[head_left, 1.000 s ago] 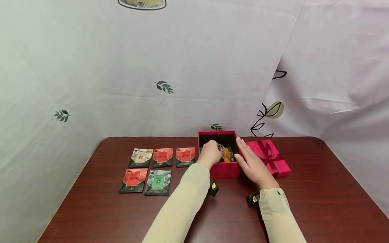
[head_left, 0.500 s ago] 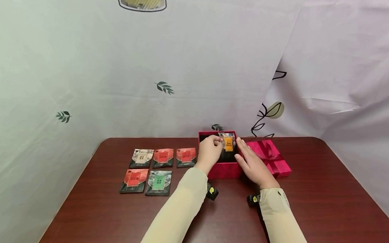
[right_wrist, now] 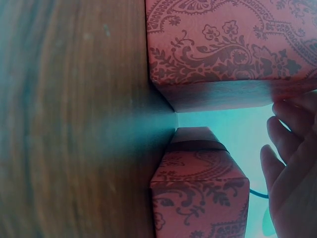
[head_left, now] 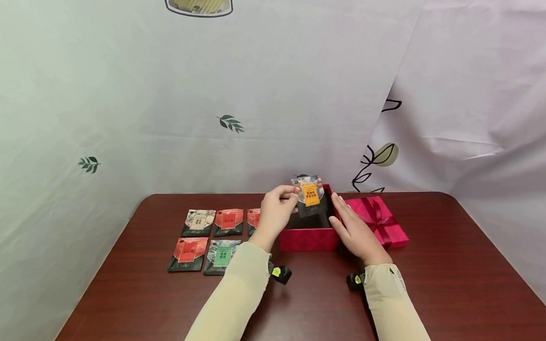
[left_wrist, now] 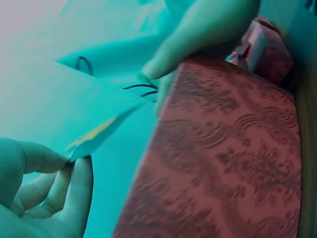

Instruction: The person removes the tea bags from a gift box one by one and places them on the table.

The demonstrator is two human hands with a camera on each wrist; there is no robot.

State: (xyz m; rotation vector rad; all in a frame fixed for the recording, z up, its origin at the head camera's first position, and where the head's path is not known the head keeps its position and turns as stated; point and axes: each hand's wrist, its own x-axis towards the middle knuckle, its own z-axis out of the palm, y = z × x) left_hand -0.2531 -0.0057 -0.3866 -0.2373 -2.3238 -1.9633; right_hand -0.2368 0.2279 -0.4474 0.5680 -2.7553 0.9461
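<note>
My left hand (head_left: 274, 211) pinches a tea sachet (head_left: 310, 193) with an orange label by its left edge. The sachet hangs tilted above the red patterned box (head_left: 309, 240), whose dark inside partly shows. In the left wrist view, thumb and fingers grip the edge of that sachet (left_wrist: 99, 133), seen nearly side-on beside the box wall (left_wrist: 228, 153). Against the box's right side rests my right hand (head_left: 358, 236), its fingers straight; the right wrist view has its fingertips at the box wall (right_wrist: 223, 49). Whatever lies at the bottom of the box is hidden.
A red lid (head_left: 379, 222) with a ribbon bow lies right of the box. To the left, several sachets lie in two rows, among them a cream one (head_left: 198, 222), a red one (head_left: 188, 254) and a green one (head_left: 221, 255). A patterned cloth hangs behind the table.
My left hand has come up out of the box and moved left, carrying the orange-labelled tea sachet above the rim. The right hand has stayed at the box's right side.
</note>
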